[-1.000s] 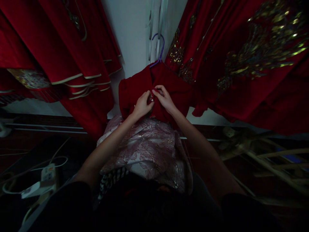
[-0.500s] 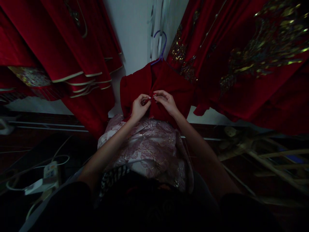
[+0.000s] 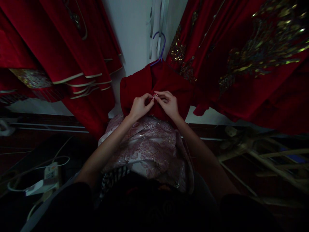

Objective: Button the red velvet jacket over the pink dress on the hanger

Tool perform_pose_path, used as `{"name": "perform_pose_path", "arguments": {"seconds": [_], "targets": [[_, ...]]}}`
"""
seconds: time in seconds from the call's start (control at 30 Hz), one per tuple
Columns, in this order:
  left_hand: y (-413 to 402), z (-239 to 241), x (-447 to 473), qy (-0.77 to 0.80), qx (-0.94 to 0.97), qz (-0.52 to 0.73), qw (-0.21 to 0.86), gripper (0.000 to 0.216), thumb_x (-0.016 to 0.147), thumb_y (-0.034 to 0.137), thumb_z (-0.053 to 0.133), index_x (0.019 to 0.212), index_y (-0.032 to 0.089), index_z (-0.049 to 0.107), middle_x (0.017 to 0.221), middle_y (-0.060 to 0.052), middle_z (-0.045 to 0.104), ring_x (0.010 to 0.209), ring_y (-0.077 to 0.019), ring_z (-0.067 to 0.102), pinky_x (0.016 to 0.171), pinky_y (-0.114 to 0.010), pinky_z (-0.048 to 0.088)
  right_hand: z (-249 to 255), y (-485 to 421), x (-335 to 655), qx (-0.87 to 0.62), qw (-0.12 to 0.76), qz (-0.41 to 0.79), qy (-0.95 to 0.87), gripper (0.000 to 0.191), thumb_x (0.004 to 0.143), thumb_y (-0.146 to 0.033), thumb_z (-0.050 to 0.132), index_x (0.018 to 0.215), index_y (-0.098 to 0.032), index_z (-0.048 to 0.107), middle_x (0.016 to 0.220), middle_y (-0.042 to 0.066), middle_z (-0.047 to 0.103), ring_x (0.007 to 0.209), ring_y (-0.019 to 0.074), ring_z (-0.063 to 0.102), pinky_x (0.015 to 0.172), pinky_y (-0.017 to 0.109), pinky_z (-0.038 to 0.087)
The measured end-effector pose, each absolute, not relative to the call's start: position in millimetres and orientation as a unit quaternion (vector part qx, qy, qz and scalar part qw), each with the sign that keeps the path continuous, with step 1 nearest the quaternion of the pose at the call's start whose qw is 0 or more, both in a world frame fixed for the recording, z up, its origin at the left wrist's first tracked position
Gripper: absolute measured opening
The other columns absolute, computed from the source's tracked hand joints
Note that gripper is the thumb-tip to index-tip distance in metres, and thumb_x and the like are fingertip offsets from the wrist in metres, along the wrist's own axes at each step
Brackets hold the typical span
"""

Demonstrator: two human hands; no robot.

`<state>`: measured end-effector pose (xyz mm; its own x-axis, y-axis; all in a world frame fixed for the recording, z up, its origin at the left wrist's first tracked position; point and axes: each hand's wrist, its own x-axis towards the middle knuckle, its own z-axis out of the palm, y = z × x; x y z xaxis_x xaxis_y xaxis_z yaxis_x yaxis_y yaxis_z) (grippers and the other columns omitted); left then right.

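Note:
A red garment (image 3: 137, 83) with a V-shaped neck opening lies over my lap, its purple hanger (image 3: 163, 48) sticking out at the collar. At the front opening, my left hand (image 3: 140, 106) pinches the edge between thumb and forefinger. Facing it, my right hand (image 3: 171, 104) pinches the same spot, so the fingertips of both hands almost meet. Whatever small fastening may sit between the fingertips is too dim to make out. Beneath the red garment spreads a pale pink patterned cloth (image 3: 147, 145) with shiny threads.
Red garments with pale piping (image 3: 79, 58) hang at the left. More red cloth with gold sequin work (image 3: 263, 54) hangs at the right. A white power strip with cables (image 3: 51, 174) lies lower left. Wooden framework (image 3: 243, 146) stands lower right, and a pale wall (image 3: 130, 29) rises behind.
Both hands have shifted slightly, the left one a little to the right, and the fingertips are closer together at the garment's opening. The garment stays in place.

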<state>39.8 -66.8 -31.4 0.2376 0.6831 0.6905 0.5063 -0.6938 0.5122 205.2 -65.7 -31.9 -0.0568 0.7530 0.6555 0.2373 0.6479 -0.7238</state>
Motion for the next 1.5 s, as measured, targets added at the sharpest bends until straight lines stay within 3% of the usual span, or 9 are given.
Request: {"name": "perform_pose_path", "arguments": {"seconds": [0.17, 0.8, 1.13, 1.33, 1.5], "targets": [[-64, -20, 40, 0.377, 0.808, 0.451, 0.051, 0.020, 0.085, 0.031, 0.057, 0.094, 0.017, 0.068, 0.084, -0.004, 0.073, 0.066, -0.0137, 0.063, 0.068, -0.024, 0.046, -27, -74, 204, -0.373, 0.595, 0.161, -0.693, 0.027, 0.088, -0.035, 0.060, 0.112, -0.030, 0.072, 0.106, 0.004, 0.064, 0.096, 0.0166, 0.062, 0.085, 0.034, 0.058], [-57, -10, 38, 0.343, 0.865, 0.363, -0.045, 0.015, 0.086, 0.026, 0.050, 0.089, 0.018, 0.062, 0.078, -0.005, 0.067, 0.063, -0.0155, 0.058, 0.064, -0.026, 0.041, -24, -62, 214, -0.339, 0.585, 0.236, -0.698, 0.035, 0.078, -0.034, 0.070, 0.112, -0.027, 0.071, 0.104, 0.004, 0.065, 0.085, 0.0142, 0.064, 0.081, 0.036, 0.062], [-46, -16, 46, 0.339, 0.866, 0.365, -0.032, 0.014, 0.090, 0.027, 0.049, 0.094, 0.018, 0.059, 0.091, -0.008, 0.064, 0.081, -0.0191, 0.061, 0.074, -0.029, 0.045, -32, -47, 211, -0.354, 0.566, 0.269, -0.694, 0.040, 0.080, -0.041, 0.066, 0.116, -0.024, 0.063, 0.107, 0.005, 0.065, 0.089, 0.0154, 0.064, 0.086, 0.035, 0.058], [-45, -35, 73, 0.349, 0.775, 0.513, 0.119, 0.016, 0.095, 0.026, 0.042, 0.101, 0.019, 0.055, 0.102, -0.008, 0.065, 0.094, -0.0181, 0.062, 0.090, -0.034, 0.047, -61, -40, 199, -0.388, 0.603, 0.293, -0.632, 0.050, 0.090, -0.047, 0.054, 0.132, -0.028, 0.037, 0.129, 0.009, 0.053, 0.118, 0.0176, 0.055, 0.105, 0.037, 0.046], [-39, -55, 93, 0.344, 0.622, 0.592, 0.380, 0.028, 0.099, 0.030, 0.028, 0.096, 0.020, 0.055, 0.098, -0.007, 0.069, 0.093, -0.0140, 0.066, 0.090, -0.032, 0.052, -81, -66, 209, -0.370, 0.537, 0.211, -0.728, 0.093, 0.074, -0.035, 0.072, 0.146, -0.027, 0.015, 0.152, 0.013, 0.030, 0.141, 0.0253, 0.034, 0.118, 0.046, 0.033]]}}
